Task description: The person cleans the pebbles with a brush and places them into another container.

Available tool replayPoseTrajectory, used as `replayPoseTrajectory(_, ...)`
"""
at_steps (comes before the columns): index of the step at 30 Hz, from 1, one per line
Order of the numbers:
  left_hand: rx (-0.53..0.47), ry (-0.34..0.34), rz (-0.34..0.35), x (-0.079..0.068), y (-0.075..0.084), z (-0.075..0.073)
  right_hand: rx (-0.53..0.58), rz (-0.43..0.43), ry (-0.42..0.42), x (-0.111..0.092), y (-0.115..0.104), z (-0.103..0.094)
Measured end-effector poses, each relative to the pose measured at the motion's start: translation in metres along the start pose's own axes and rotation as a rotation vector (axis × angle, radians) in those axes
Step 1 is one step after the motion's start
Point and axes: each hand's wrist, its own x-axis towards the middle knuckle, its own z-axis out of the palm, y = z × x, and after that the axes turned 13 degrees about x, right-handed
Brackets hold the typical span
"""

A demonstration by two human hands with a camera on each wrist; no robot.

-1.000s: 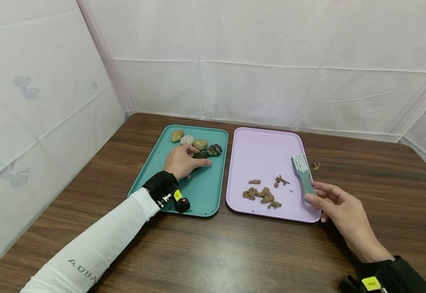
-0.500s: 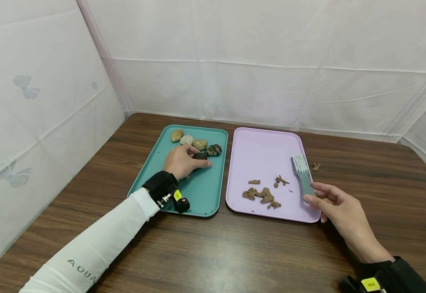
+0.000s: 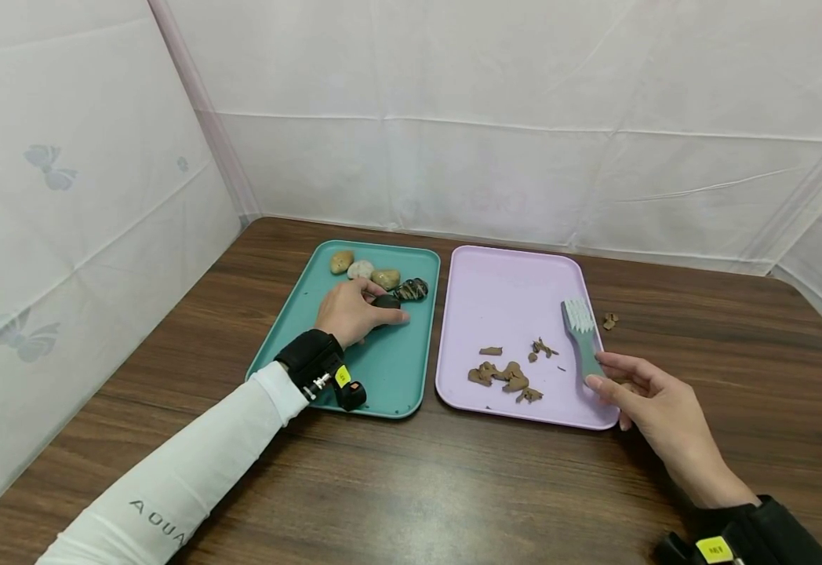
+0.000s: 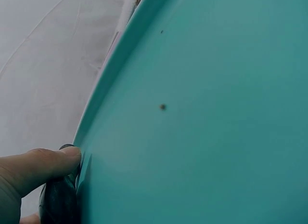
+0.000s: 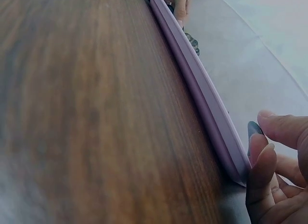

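Note:
My left hand (image 3: 354, 312) grips a dark stone (image 3: 386, 301) low over the teal tray (image 3: 383, 392); the left wrist view shows the thumb on the dark stone (image 4: 58, 200). Just beyond the fingers lies a black-and-gold striped stone (image 3: 412, 289), near a tan stone (image 3: 386, 279), a whitish stone (image 3: 361, 269) and another tan stone (image 3: 342, 261). On the right, my right hand (image 3: 654, 416) pinches the handle end of a grey-green brush (image 3: 583, 345). Its pale bristles face up, and it lies along the right rim of the lilac tray (image 3: 517, 286).
Flattened brown clay-like pieces (image 3: 503, 375) are scattered over the near part of the lilac tray. One more brown bit (image 3: 610, 320) sits on the wooden table (image 3: 397, 486) beyond its right rim. White curtains (image 3: 481, 118) hang behind and at the left.
The brush has shifted very slightly to the left in my right hand. My left hand and the stones look nearly still.

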Motion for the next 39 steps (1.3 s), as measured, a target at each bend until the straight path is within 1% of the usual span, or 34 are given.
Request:
replayPoseTrajectory(4, 0.007, 0.006, 0.002, -0.0001, 0.0007, 0.0004, -0.007, 0.004, 0.001, -0.0004, 0.0004, -0.0002)
replayPoseTrajectory(11, 0.011, 0.014, 0.002, -0.0008, 0.0025, -0.0002, 0.019, 0.020, -0.004, 0.0007, 0.0011, -0.0002)
replayPoseTrajectory(19, 0.010, 0.010, -0.003, -0.0008, 0.0019, 0.0002, -0.002, 0.035, -0.006, 0.0005, 0.0021, -0.0008)
replayPoseTrajectory(24, 0.011, 0.008, -0.002, -0.0002, 0.0018, 0.0009, 0.001, 0.028, -0.008, 0.0003, 0.0020, -0.0008)
replayPoseTrajectory(29, -0.001, 0.007, 0.010, -0.0001, 0.0005, 0.0006, 0.006, 0.024, -0.008, 0.0004, 0.0022, 0.0000)
replayPoseTrajectory(33, -0.015, 0.019, 0.023, 0.0001, -0.0013, 0.0012, -0.006, 0.031, -0.008, 0.0004, 0.0029, 0.0005)
replayPoseTrajectory(39, -0.047, 0.029, 0.012, 0.0002, -0.0027, 0.0033, -0.014, 0.037, -0.004, 0.0000, 0.0051, 0.0009)
